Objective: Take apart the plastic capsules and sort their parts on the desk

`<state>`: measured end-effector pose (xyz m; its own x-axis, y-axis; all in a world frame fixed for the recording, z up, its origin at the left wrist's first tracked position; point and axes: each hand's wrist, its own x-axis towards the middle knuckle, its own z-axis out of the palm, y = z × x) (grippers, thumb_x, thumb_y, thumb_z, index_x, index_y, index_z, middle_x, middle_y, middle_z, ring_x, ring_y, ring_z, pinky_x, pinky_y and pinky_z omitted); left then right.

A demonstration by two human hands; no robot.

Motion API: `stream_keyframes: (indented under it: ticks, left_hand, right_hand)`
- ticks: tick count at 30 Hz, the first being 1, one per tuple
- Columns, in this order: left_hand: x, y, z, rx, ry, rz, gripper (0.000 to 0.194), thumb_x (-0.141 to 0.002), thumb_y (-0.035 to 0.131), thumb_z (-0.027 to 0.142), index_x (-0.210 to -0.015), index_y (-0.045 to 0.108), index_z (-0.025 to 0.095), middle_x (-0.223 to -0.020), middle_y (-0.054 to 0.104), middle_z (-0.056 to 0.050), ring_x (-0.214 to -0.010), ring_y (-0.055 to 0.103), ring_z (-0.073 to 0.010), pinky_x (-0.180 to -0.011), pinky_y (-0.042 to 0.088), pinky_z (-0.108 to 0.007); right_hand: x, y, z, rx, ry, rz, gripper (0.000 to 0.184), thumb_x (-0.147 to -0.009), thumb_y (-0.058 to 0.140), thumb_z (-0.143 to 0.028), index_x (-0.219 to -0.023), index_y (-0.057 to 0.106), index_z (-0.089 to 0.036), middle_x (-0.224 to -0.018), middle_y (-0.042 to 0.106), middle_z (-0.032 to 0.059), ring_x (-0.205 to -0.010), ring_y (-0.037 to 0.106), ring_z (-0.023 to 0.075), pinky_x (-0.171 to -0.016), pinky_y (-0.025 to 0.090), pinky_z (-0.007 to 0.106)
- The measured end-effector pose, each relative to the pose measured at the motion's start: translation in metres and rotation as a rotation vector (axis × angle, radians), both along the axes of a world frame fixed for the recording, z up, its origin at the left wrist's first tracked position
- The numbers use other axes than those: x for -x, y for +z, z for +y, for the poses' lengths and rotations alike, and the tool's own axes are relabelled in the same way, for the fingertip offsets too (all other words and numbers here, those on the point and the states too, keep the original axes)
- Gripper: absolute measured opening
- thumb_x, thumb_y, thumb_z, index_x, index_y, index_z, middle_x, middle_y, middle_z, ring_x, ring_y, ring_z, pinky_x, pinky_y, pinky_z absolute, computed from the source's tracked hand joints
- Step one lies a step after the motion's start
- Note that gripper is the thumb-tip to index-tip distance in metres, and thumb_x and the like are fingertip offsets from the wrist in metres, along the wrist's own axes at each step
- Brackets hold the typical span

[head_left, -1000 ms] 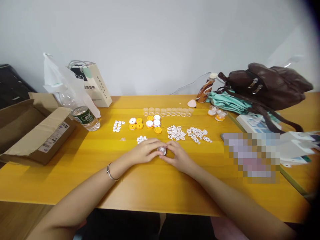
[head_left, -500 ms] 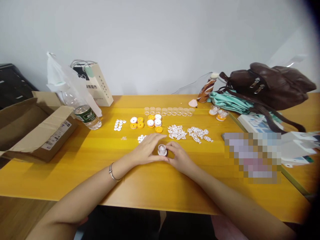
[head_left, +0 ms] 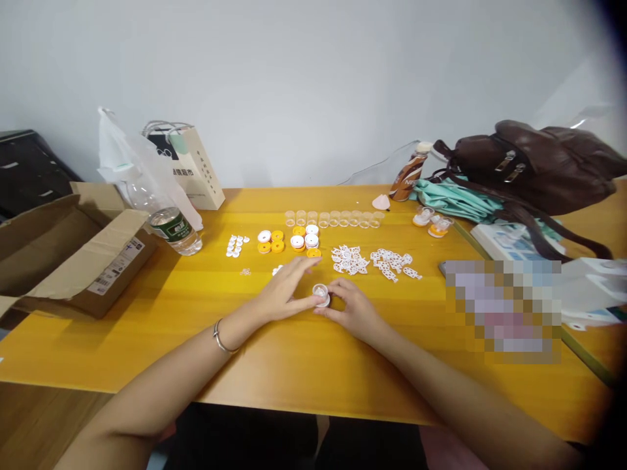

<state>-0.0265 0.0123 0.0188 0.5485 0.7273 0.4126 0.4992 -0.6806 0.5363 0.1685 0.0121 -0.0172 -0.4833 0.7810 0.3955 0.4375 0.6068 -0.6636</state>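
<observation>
A small clear plastic cup on a white round base (head_left: 321, 295) is between my hands, just above or on the table. My right hand (head_left: 356, 308) has thumb and fingers closed around its right side, pinching the base. From the left comes my left hand (head_left: 284, 292), fingers stretched out and apart, its thumb against or very close to the cup's front. Beyond the fingers lie orange and white round bases (head_left: 298, 241), partly stacked. White small parts (head_left: 277, 269) are half hidden behind my left hand. White perforated flat pieces (head_left: 349, 260) lie behind my right hand.
A row of clear cups (head_left: 335, 219) stands at the back. White caps (head_left: 236, 245) lie left, two finished-looking pieces (head_left: 439, 226) right. A cardboard box (head_left: 112, 261) and water bottle (head_left: 176, 228) are left; a brown bag (head_left: 548, 163) and drink bottle (head_left: 409, 175) right.
The cup has tipped slightly, and my left thumb has moved up onto or beside it. My right thumb has come away from the left thumb's tip. The view has shifted slightly.
</observation>
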Motion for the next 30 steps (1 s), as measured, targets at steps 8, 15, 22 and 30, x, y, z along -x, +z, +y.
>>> stream_keyframes:
  ticks: [8, 15, 22, 30]
  left_hand:
    - [-0.0032, -0.0027, -0.0029, 0.010, -0.169, 0.076, 0.043, -0.088, 0.045, 0.028, -0.129, 0.037, 0.023, -0.107, 0.055, -0.010, -0.097, 0.053, -0.0203, -0.086, 0.044, -0.036]
    - [-0.0006, 0.0028, -0.0039, 0.079, -0.202, -0.054, 0.059, -0.083, 0.053, 0.028, -0.135, 0.025, 0.022, -0.128, 0.042, -0.013, -0.118, 0.041, -0.0232, -0.099, 0.036, -0.039]
    - [-0.0012, 0.0019, -0.0036, 0.086, -0.098, -0.020, 0.044, -0.079, 0.060, 0.035, -0.119, 0.047, 0.022, -0.106, 0.054, -0.009, -0.100, 0.052, -0.0219, -0.089, 0.043, -0.038]
    - [-0.0023, 0.0029, -0.0046, 0.165, -0.209, 0.014, 0.037, -0.087, 0.047, 0.027, -0.124, 0.043, 0.023, -0.111, 0.054, -0.009, -0.104, 0.051, -0.0201, -0.092, 0.040, -0.036]
  right_hand:
    - [0.0008, 0.0002, 0.0001, -0.003, -0.027, -0.012, 0.021, -0.069, 0.069, -0.033, -0.082, 0.057, -0.020, -0.080, 0.060, 0.0043, -0.077, 0.056, 0.0207, -0.070, 0.046, 0.036]
    - [-0.0005, 0.0011, 0.0000, -0.001, -0.023, -0.006, 0.021, -0.071, 0.067, -0.036, -0.077, 0.054, -0.020, -0.078, 0.058, 0.0035, -0.073, 0.054, 0.0189, -0.066, 0.045, 0.034]
    - [-0.0011, -0.0012, 0.0017, 0.015, -0.023, -0.034, 0.024, -0.069, 0.068, -0.036, -0.076, 0.053, -0.019, -0.078, 0.057, 0.0038, -0.075, 0.054, 0.0197, -0.067, 0.045, 0.034]
    - [0.0002, 0.0003, 0.0007, 0.037, -0.033, -0.031, 0.026, -0.067, 0.070, -0.035, -0.080, 0.055, -0.019, -0.080, 0.057, 0.0038, -0.077, 0.053, 0.0197, -0.068, 0.044, 0.033]
